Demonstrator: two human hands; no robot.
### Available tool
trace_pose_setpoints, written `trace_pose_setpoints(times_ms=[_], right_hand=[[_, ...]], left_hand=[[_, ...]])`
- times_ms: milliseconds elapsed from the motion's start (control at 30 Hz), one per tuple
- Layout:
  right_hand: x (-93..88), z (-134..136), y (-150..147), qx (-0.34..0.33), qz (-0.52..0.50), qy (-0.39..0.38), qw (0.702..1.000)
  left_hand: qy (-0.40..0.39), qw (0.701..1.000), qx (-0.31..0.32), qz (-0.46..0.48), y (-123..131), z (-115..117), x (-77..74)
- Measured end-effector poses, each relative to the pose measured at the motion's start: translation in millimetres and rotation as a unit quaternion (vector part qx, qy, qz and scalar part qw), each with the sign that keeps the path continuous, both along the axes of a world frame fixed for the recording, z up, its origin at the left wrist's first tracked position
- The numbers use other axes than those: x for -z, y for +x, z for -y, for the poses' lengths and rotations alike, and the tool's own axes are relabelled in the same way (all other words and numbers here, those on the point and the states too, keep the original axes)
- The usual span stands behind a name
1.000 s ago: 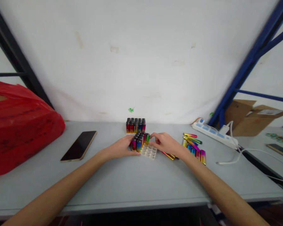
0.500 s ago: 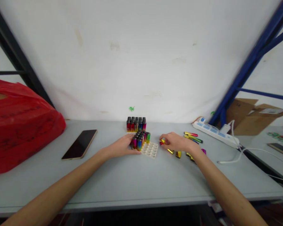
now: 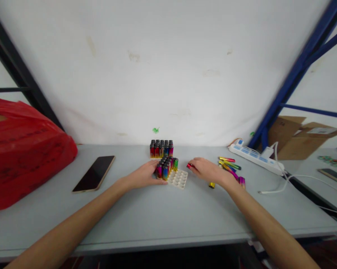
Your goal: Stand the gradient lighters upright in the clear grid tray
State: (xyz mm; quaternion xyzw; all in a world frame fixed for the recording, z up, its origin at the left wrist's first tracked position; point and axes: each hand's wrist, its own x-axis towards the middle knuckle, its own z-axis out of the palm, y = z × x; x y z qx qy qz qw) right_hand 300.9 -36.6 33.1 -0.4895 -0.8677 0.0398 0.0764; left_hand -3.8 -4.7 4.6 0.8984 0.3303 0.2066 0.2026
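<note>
red tube (image 3: 189, 166): pinched in the right hand, one end poking out past the fingertips, just right of the white tray
right hand (image 3: 206, 170): grasping the red tube, low over the table (image 3: 168, 213)
white tray (image 3: 182, 181): flat on the table between both hands, with bare round holes at its right end
standing tubes (image 3: 165, 168): upright at the tray's left end, shiny, many colors, black tops
left hand (image 3: 143, 173): grasping the tray's left end, thumb in front, fingers behind
back block (image 3: 161, 150): more black-topped tubes, standing close together near the wall (image 3: 168, 74)
loose tubes (image 3: 230, 165): lying in a messy pile, right of the right hand
phone (image 3: 94, 173): flat, left of the left hand
power strip (image 3: 255, 158): white, far right, near a cardboard box (image 3: 303, 144)
</note>
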Motion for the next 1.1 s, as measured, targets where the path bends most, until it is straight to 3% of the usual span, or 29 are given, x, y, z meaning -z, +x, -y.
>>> trace_pose_setpoints(times_ms=[100,200,300,433,500,633,833,1100], right_hand=[[-9.7,2,1,0.014,-0.131,-0.030,0.991],[-14.7,5,0,0.031,-0.261,-0.116,0.958],[-9.3,2,-5,0.011,-0.384,-0.176,0.906],[0.7,-4,-18,0.001,-0.528,-0.246,0.813],[2.9,-4,-23,0.003,-0.547,-0.266,0.794],[4.9,0,-29,0.027,-0.527,-0.231,0.817],[9.9,6,-35,0.071,-0.441,-0.034,0.894],[18.1,10,-46,0.097,-0.414,0.025,0.905]], left_hand=[[-0.005,1.000,-0.006,-0.002,1,0,-0.2],[-0.009,1.000,-0.004,0.000,1,0,-0.9],[-0.006,1.000,0.007,0.000,2,1,-1.5],[0.004,1.000,0.014,-0.001,1,0,-0.7],[0.006,1.000,0.015,0.002,1,0,-0.1],[0.002,1.000,0.012,0.003,1,0,0.2],[-0.004,1.000,0.013,0.011,1,1,-1.5],[-0.003,1.000,0.011,0.006,2,1,-0.7]])
